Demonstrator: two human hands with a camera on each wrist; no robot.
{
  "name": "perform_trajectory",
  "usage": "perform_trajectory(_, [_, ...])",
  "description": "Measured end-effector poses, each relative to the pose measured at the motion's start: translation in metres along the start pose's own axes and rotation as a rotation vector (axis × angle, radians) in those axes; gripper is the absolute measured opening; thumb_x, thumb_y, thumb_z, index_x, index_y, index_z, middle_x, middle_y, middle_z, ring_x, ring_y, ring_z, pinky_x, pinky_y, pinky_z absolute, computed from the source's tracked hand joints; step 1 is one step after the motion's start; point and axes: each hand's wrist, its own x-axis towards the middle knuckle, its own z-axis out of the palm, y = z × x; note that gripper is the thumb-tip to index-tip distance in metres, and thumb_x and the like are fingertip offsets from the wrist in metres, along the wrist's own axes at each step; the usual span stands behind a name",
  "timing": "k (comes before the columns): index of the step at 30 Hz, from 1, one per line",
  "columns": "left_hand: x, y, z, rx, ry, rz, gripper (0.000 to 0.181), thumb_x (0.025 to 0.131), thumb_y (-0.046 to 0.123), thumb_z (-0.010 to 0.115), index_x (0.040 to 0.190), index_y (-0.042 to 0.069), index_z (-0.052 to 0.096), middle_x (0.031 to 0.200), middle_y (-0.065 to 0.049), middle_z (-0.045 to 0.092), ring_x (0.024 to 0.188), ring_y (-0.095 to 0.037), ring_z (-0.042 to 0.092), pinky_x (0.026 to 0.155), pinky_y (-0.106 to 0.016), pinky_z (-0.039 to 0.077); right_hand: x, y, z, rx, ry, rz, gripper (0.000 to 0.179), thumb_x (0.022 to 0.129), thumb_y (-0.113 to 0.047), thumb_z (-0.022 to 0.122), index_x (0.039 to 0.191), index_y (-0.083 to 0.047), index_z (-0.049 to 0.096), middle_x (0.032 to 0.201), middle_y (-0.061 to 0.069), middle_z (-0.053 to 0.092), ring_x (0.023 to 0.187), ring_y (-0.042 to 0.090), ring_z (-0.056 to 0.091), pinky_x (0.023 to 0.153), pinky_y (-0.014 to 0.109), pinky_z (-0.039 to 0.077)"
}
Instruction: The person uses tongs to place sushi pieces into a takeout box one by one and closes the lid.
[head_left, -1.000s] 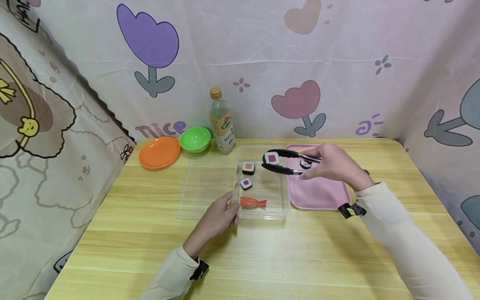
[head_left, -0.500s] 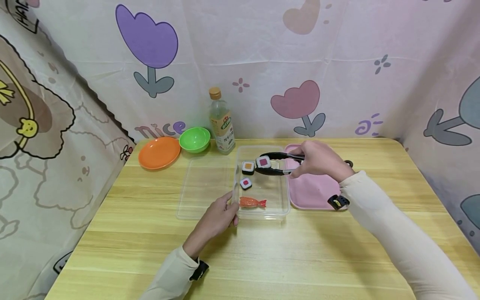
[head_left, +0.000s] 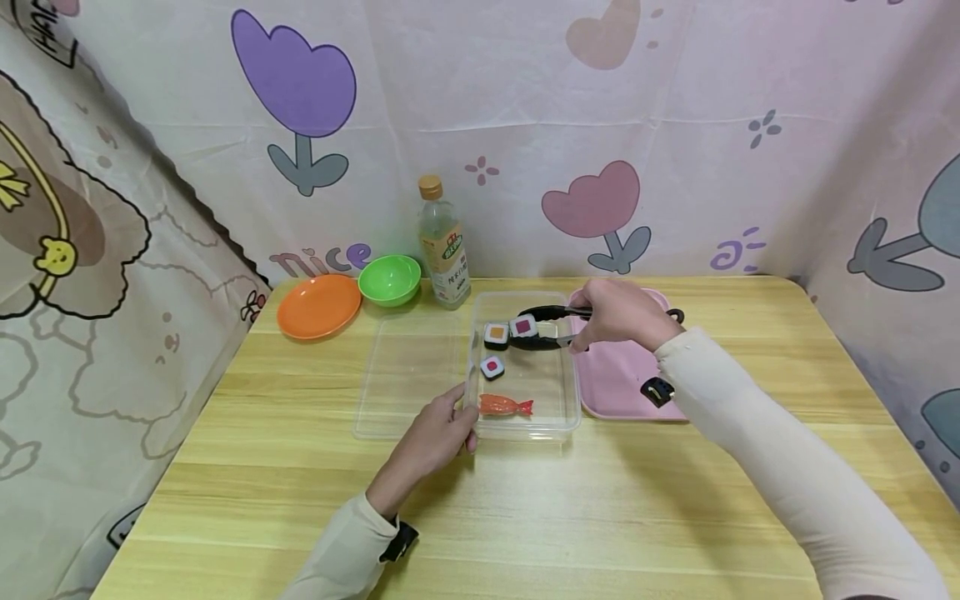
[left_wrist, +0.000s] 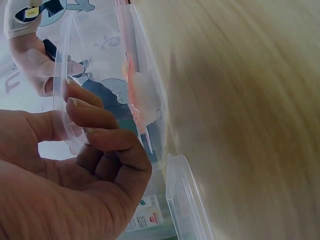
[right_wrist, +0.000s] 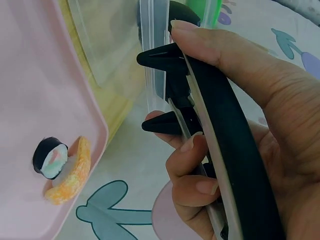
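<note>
My left hand [head_left: 435,429] grips the near left side of a clear plastic container [head_left: 536,387], its wall pinched between thumb and fingers in the left wrist view. Black-tipped tongs [head_left: 553,342] are held in my right hand [head_left: 621,315] and reach into the container from the right. Between their tips is a toy sushi roll [head_left: 522,326] with a dark pink centre, beside a roll with an orange centre [head_left: 496,335]; whether the tips still press it I cannot tell. A smaller red-centred roll [head_left: 492,367] and a toy shrimp [head_left: 504,405] lie nearer me.
Right of the container is a pink tray [head_left: 630,387]; the right wrist view shows a black-wrapped roll [right_wrist: 50,158] and a yellow-topped sushi [right_wrist: 71,175] on it. A clear lid [head_left: 408,375] lies left. Behind stand an orange plate [head_left: 318,307], green bowl [head_left: 390,281] and bottle [head_left: 446,250].
My right hand has carried the pink-centred roll left and down in the tongs, to beside the orange-centred one. Lately the upper tong tip has drawn back slightly. My left hand has stayed put.
</note>
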Motion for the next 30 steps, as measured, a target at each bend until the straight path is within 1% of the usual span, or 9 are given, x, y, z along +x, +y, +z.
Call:
perform_trajectory(1, [0.0,0.0,0.0,-0.002,0.0,0.0,0.045,0.102,0.016,0.043,0.146,0.004,0.049,0.06,-0.002,0.061,0.047,-0.011,0.039,0.041,-0.023,0.027,0.001,-0.001,0.0,-0.009,-0.007,0.006,0.039,0.065,-0.022,0.092,0.062,-0.018,0.053,0.062,-0.006,0.034,0.059,0.012,0.03,0.056,0.03,0.026])
perform_trajectory(4, [0.0,0.0,0.0,-0.005,-0.001,-0.001,0.046,0.102,0.016,0.043,0.146,0.004,0.049,0.06,-0.002,0.061,0.046,-0.011,0.038,0.041,-0.023,0.027,0.003,-0.003,-0.002,-0.033,-0.016,0.017,0.03,0.065,-0.023,0.093,0.066,-0.018,0.063,0.059,-0.007,0.031,0.059,0.012,0.031,0.056,0.03,0.026])
perform_trajectory(12, [0.0,0.0,0.0,-0.001,0.001,0.006,0.044,0.103,0.016,0.043,0.145,0.004,0.05,0.06,-0.002,0.061,0.046,-0.011,0.038,0.041,-0.023,0.027,0.007,-0.007,-0.003,-0.065,-0.028,0.055,0.023,0.065,-0.023,0.092,0.07,-0.018,0.07,0.059,-0.007,0.039,0.06,0.013,0.038,0.054,0.03,0.03])
perform_trajectory(19, [0.001,0.0,0.0,-0.006,-0.003,0.005,0.045,0.102,0.016,0.042,0.145,0.005,0.05,0.06,-0.002,0.061,0.046,-0.011,0.038,0.041,-0.023,0.027,0.008,-0.006,-0.003,-0.076,-0.041,0.079,0.025,0.064,-0.025,0.093,0.077,-0.017,0.073,0.061,-0.006,0.046,0.059,0.014,0.048,0.053,0.031,0.038])
perform_trajectory(22, [0.001,-0.001,0.0,-0.006,-0.002,0.003,0.044,0.103,0.016,0.043,0.144,0.005,0.051,0.06,-0.002,0.061,0.046,-0.011,0.038,0.041,-0.023,0.027,0.007,-0.006,-0.004,-0.071,-0.052,0.085,0.031,0.064,-0.027,0.093,0.087,-0.014,0.077,0.066,-0.003,0.052,0.062,0.016,0.051,0.055,0.031,0.04])
perform_trajectory(24, [0.001,-0.001,0.0,-0.004,-0.003,0.002,0.044,0.103,0.016,0.043,0.144,0.005,0.051,0.06,-0.002,0.061,0.046,-0.011,0.038,0.041,-0.023,0.027,0.005,-0.005,-0.005,-0.058,-0.05,0.092,0.043,0.064,-0.029,0.093,0.101,-0.011,0.079,0.074,-0.001,0.059,0.067,0.017,0.053,0.058,0.032,0.042])
perform_trajectory(25, [0.001,-0.002,0.0,-0.003,-0.003,0.002,0.044,0.103,0.016,0.043,0.145,0.005,0.05,0.06,-0.002,0.061,0.046,-0.011,0.038,0.041,-0.023,0.027,0.004,-0.004,-0.006,-0.048,-0.047,0.091,0.051,0.065,-0.03,0.093,0.108,-0.008,0.078,0.081,-0.001,0.063,0.07,0.017,0.054,0.06,0.033,0.043])
perform_trajectory(27, [0.001,-0.002,0.0,-0.003,-0.002,0.001,0.044,0.102,0.016,0.043,0.145,0.005,0.05,0.06,-0.002,0.061,0.045,-0.011,0.037,0.04,-0.023,0.027,0.001,-0.003,-0.008,-0.023,-0.039,0.089,0.064,0.065,-0.03,0.093,0.121,-0.005,0.074,0.086,0.002,0.064,0.072,0.018,0.053,0.064,0.034,0.043])
perform_trajectory(30, [0.0,-0.001,0.0,-0.002,-0.001,0.0,0.045,0.102,0.016,0.043,0.145,0.005,0.05,0.06,-0.002,0.061,0.045,-0.011,0.036,0.04,-0.023,0.026,-0.005,0.002,-0.011,0.018,-0.01,0.065,0.074,0.065,-0.03,0.093,0.129,-0.003,0.069,0.085,0.0,0.065,0.07,0.017,0.05,0.067,0.035,0.043])
